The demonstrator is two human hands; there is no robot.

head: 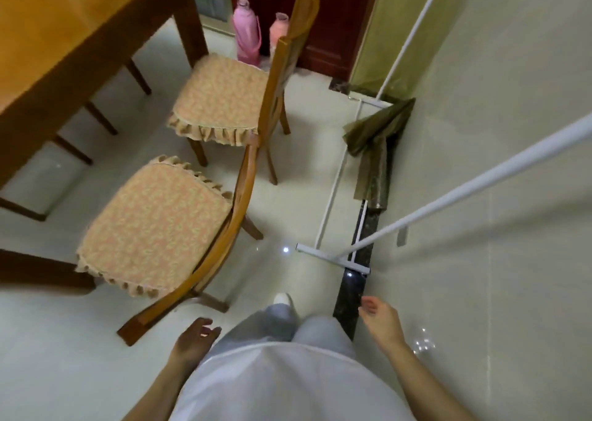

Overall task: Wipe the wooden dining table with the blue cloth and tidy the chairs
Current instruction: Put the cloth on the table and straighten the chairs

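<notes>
Wooden table (pixel 48 30) sits top-left w/ an orange-brown top, cut off by the frame edge. Near chair (pixel 153 225) & far chair (pixel 221 97), both wood w/ frilled peach cushions, stand beside it, seats not under the top. Far chair's back partly hides one of two pink bottles (pixel 246 33) on the floor. Left hand (pixel 195 337) & right hand (pixel 381 321) hang apart at the person's sides, fingers relaxed, holding nothing.

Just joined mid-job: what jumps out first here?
Two cushioned wooden chairs stand pulled out from the wooden table at upper left: the near chair centre-left, the far chair beyond it. The left hand and right hand hang empty at the bottom; pink bottles stand by the dark red door.
</notes>
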